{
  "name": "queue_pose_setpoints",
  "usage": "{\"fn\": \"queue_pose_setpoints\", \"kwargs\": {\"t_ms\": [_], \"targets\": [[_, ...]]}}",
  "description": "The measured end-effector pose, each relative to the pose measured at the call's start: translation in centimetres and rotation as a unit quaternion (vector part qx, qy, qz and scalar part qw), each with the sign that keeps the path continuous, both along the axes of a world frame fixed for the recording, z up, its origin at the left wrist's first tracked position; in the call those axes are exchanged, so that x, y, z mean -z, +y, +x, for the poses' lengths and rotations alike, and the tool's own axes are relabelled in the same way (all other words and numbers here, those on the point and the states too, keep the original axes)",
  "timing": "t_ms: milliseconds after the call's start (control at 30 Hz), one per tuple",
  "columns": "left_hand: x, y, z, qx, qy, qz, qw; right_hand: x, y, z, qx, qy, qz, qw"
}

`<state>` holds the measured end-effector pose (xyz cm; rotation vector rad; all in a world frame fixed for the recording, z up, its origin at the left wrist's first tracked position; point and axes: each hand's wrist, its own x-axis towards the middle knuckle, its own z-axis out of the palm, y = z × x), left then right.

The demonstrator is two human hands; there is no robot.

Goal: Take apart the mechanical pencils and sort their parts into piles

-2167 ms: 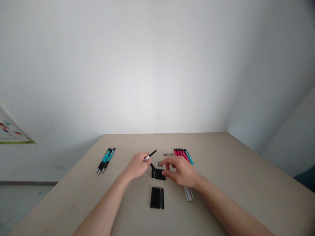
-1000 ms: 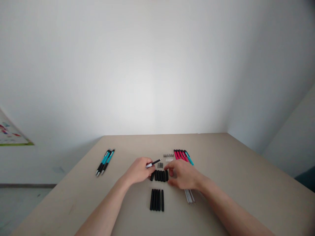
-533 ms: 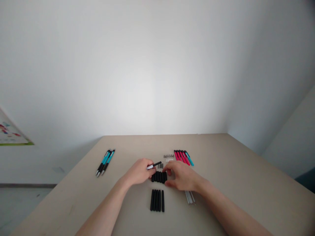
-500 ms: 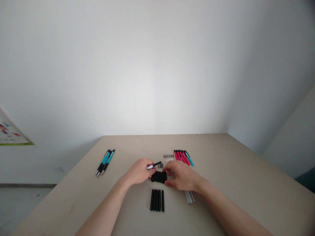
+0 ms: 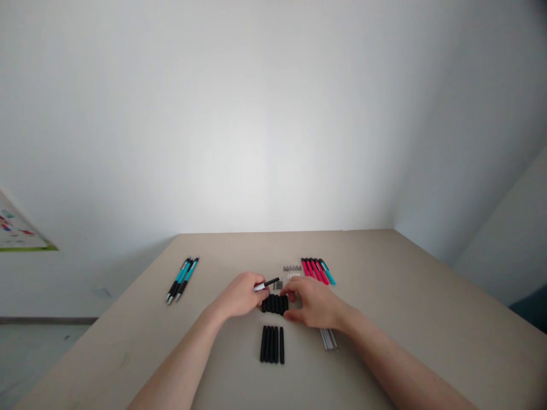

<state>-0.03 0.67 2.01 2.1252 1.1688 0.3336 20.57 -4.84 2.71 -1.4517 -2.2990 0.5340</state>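
Observation:
Near the middle of the table, my left hand (image 5: 243,294) is closed on a slim pen part (image 5: 267,284), white at the lower end and black toward its tip, which points up to the right. Its fingers also lie by the left end of a row of short black tubes (image 5: 274,304). At the right end of that row is my right hand (image 5: 313,302), thumb and fingers apart, curved around the last tube; whether they press on it I cannot tell. Several longer black tubes (image 5: 272,344) lie side by side closer to me. Small springs (image 5: 278,285) rest just beyond the short tubes.
Pink barrels (image 5: 313,270) and a teal barrel (image 5: 327,272) lie behind my right hand. Small metal tips (image 5: 292,268) and clear pieces (image 5: 293,275) sit beside them. White refills (image 5: 329,340) stick out below my right forearm. Teal-and-black pens (image 5: 182,280) lie at left.
Both hands keep nearly the same pose around the short black tubes. The whole view has shifted very slightly; no object has visibly been taken up or let go.

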Motion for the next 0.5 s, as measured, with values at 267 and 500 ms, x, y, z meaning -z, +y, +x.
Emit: {"fn": "queue_pose_setpoints", "kwargs": {"t_ms": [267, 500], "targets": [[-0.04, -0.05, 0.01, -0.005, -0.004, -0.011, 1.000, 0.00, 0.01, 0.08, -0.003, -0.001, 0.000, 1.000], [-0.23, -0.03, 0.04, -0.001, -0.008, -0.001, 1.000, 0.18, 0.07, 0.06, -0.004, -0.005, -0.005, 1.000]]}}
